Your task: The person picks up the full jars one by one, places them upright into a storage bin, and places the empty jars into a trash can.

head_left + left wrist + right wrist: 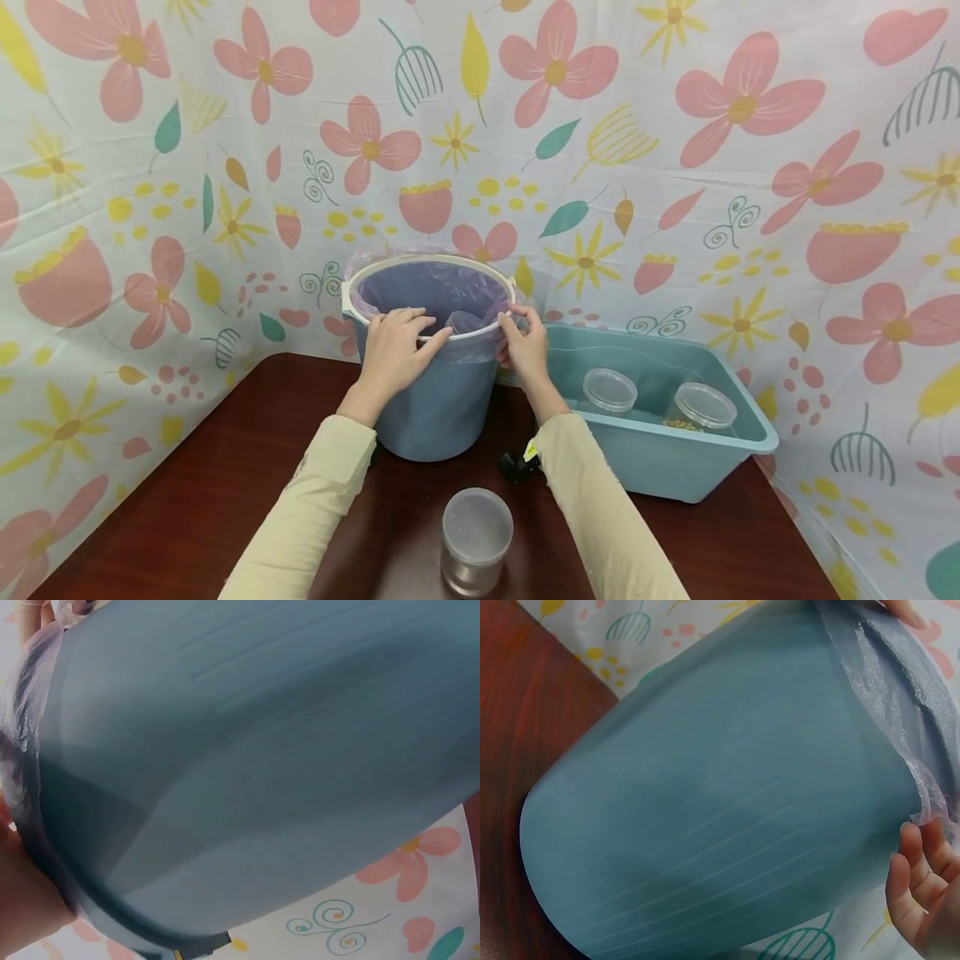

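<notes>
A blue-grey trash bin (431, 417) stands on the table with a thin purplish garbage bag (480, 293) lining it. Around its mouth sits a white rim ring (427, 257), and the bag's edge hangs over the outside. My left hand (396, 350) rests on the front-left of the ring, fingers reaching over it and thumb stretched along it. At the right side, my right hand (527, 343) pinches the bag at the ring; its other fingers (909, 900) are bent beside the bag's edge. Inside the bin lies a clear plastic container (465, 323), partly hidden.
A lidded clear jar (477, 533) stands on the dark wooden table (187, 500) between my forearms. To the right is a teal tub (660, 467) with two lidded clear containers; one (703, 406) has small yellowish pieces. Flower-patterned cloth (480, 167) hangs behind.
</notes>
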Demonstrator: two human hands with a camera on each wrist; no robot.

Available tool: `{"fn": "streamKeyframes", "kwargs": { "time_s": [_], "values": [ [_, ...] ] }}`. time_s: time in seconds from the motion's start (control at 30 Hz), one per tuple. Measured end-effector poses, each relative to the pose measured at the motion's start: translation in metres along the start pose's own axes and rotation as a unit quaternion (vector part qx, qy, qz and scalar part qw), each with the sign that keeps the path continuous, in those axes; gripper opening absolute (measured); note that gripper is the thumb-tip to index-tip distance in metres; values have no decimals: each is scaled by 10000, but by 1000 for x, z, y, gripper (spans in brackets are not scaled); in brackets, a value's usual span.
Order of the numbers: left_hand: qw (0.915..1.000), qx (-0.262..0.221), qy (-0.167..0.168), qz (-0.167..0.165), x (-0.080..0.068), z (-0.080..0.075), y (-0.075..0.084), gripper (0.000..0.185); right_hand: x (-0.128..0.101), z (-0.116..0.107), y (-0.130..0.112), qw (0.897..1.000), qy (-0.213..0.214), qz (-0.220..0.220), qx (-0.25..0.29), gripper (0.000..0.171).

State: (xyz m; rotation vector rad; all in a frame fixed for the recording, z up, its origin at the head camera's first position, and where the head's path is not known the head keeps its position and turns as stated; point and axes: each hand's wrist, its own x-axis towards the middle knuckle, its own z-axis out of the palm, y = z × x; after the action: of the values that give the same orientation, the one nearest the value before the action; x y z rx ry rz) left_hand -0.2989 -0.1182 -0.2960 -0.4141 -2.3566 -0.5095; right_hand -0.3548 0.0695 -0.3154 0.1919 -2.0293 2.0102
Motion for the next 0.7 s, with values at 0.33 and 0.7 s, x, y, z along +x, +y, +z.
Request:
{"fn": "streamKeyframes", "kwargs": {
  "time_s": [0.33, 0.7],
  "values": [
    [9962, -554, 284, 617, -26, -8, 7, 36, -2, -1, -1, 10000, -3, 31, 59, 36],
    [9891, -888, 787, 871, -50, -12, 17, 33, 0, 1, 3, 9999, 44, -117, 73, 35]
  ]
}}
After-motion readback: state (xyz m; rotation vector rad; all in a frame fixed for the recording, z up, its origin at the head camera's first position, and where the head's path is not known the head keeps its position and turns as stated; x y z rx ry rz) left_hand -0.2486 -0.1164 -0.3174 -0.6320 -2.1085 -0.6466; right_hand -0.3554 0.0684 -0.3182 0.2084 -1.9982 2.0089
